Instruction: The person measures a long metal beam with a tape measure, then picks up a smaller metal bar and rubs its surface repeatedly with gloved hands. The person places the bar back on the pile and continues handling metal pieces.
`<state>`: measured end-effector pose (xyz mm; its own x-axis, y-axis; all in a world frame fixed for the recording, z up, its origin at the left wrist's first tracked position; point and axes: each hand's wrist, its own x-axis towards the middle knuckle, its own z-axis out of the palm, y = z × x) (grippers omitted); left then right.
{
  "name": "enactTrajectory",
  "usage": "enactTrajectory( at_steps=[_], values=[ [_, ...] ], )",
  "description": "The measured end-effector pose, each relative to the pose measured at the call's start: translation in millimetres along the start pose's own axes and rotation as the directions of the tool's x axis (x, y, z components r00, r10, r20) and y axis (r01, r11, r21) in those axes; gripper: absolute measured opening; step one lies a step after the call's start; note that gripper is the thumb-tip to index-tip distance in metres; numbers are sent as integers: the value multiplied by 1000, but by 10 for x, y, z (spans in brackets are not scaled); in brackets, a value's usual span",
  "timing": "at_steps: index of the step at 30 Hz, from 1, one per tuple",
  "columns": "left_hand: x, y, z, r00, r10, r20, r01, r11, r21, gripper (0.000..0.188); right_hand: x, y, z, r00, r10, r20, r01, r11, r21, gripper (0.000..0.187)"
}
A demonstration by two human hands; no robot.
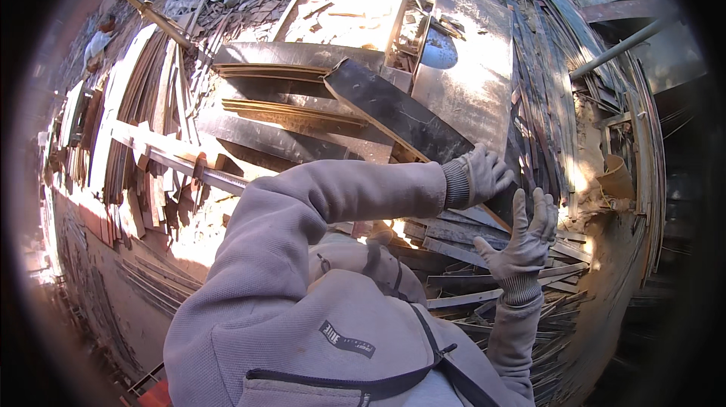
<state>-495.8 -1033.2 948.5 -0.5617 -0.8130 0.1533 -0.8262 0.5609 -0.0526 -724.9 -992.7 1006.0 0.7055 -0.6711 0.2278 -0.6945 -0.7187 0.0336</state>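
A long dark-faced plywood board (397, 104) with a pale wood edge runs slantwise from the stack toward me. My left hand (482, 174), in a light grey work glove, lies across its near end with the fingers bent over the board. Just right of that end is my right hand (520, 240), gloved too, its thumb and fingers spread apart and nothing in it. Whether its fingertips touch the board, I cannot tell. More dark plywood boards (283, 138) lie stacked to the left, under the far end of the slanting one.
A wide, dusty panel (473, 66) with a bluish round patch lies beyond the board. Thin wood strips (469, 244) are heaped below my hands. At the left, a metal bar (181, 161) crosses near upright planks (125, 127). A pole (624, 48) slants at the right.
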Motion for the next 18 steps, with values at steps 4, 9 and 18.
enactTrajectory(
  at_steps=[4,9,18],
  values=[
    [-411,259,574,943,315,-106,-312,949,46,37,-467,148,468,784,192,591,-315,942,112,145],
    [-705,388,797,941,331,-72,-333,943,-11,27,-1178,-162,1298,847,28,531,-373,743,556,159],
    [-625,454,572,785,372,495,-225,916,-332,21,-1078,-376,1246,761,-46,648,-534,523,664,149]
  ],
)
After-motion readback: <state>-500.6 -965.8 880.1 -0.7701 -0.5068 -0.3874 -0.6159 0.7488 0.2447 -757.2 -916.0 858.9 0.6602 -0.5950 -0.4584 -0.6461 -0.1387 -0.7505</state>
